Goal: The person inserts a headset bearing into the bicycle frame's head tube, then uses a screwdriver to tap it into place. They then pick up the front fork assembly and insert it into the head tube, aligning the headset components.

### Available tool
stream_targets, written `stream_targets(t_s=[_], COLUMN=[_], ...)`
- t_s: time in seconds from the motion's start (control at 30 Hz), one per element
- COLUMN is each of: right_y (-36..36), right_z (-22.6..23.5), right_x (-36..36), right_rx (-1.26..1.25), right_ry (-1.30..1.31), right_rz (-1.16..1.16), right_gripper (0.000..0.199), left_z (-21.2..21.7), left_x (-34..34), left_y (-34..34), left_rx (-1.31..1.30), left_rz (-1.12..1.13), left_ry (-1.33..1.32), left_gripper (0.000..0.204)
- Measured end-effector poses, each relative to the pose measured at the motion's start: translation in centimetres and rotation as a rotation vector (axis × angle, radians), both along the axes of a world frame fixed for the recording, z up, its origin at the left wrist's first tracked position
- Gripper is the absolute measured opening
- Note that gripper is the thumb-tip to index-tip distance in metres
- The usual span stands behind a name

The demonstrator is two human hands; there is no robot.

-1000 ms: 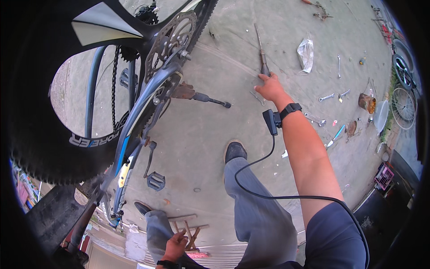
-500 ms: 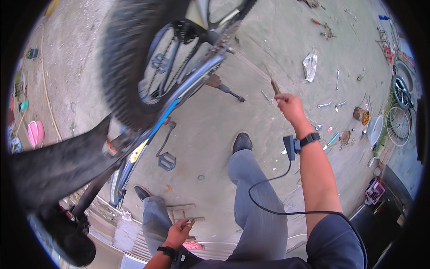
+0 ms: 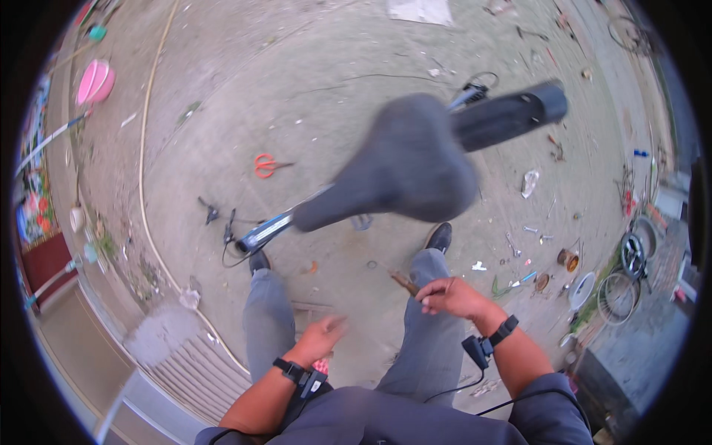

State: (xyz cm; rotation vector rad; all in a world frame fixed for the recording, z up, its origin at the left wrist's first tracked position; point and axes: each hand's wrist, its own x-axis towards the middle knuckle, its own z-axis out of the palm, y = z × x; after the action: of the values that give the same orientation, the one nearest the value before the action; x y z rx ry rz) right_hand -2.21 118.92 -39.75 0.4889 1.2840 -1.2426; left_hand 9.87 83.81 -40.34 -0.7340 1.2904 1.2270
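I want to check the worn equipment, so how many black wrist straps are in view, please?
2: one strap just behind the left hand, the other strap just behind the right hand, which holds a brown tool. Neither is hidden.

Tool [image 3: 404, 282]: brown, slim, worn-looking, narrowing toward far end; exact kind unclear. Gripped by near end in right hand [image 3: 451, 298], slanted toward upper left, apart from saddle [image 3: 426, 152]. Bicycle [image 3: 400, 167]: black saddle on top, blurred, nose toward lower left, wide end toward right; blue-and-white frame [image 3: 265, 233] partly showing past nose; black mudguard [image 3: 512, 119] beyond, toward upper right.
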Motion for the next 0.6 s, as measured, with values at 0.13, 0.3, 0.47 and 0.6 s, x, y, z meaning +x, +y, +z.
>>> stream_targets(t_s=[0.13, 0.3, 0.47, 0.6], right_y=[-12.6, -24.9, -30.9, -31.7], right_z=[4.7, 8.2, 8.0, 5.7], right_x=[5.1, 10.4, 12.1, 12.7], right_rx=[-0.047, -0.069, -0.137, -0.316], right_ry=[-0.074, -0.073, 0.220, 0.469], right_rz=[-0.034, -0.013, 0.034, 0.151], right_gripper=[0.022, 0.021, 0.016, 0.022], left_z=[2.6, 5.6, 6.7, 7.0], left_x=[0.5, 2.4, 4.7, 5.8], left_y=[-6.2, -13.2, -15.5, -15.6], left_rx=[0.273, 0.366, 0.217, 0.045], left_rz=[0.264, 0.500, 0.654, 0.789], left_ry=[-0.069, -0.179, -0.090, -0.030], left_gripper=[0.052, 0.040, 0.027, 0.019])
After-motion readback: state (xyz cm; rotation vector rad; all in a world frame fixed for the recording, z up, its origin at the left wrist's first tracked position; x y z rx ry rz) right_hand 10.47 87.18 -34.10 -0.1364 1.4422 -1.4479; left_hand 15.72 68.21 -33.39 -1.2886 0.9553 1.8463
